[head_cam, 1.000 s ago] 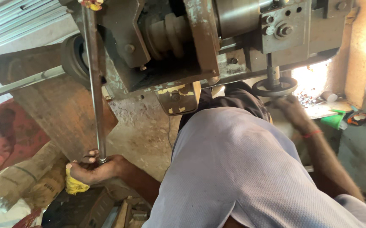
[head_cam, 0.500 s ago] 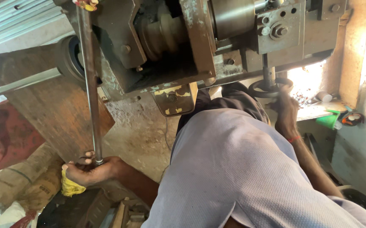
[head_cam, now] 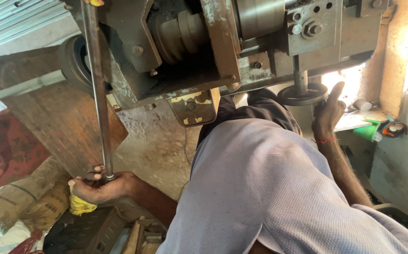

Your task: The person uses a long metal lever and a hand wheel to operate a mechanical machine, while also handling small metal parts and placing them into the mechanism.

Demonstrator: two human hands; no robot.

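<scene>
My left hand (head_cam: 104, 186) grips the lower end of a long steel rod (head_cam: 98, 89) that runs up into the worn metal machine (head_cam: 199, 51). The same hand also holds a yellow cloth (head_cam: 79, 206) under its palm. My right hand (head_cam: 328, 115), with a red thread on the wrist, reaches to the dark round handwheel (head_cam: 302, 95) under the machine's right side. Its fingers curl against the wheel's rim and the thumb sticks up. My grey shirt (head_cam: 270, 188) fills the lower middle of the view.
A wooden board (head_cam: 58, 122) leans at the left behind the rod. Sacks and red fabric (head_cam: 11, 188) lie at lower left, with scrap pieces (head_cam: 133, 235) below my left hand. A green container (head_cam: 367, 131) and small items sit on a ledge at the right.
My right hand has risen from below the handwheel onto its rim, thumb now raised. My left hand keeps its grip on the rod's end; the view has shifted slightly.
</scene>
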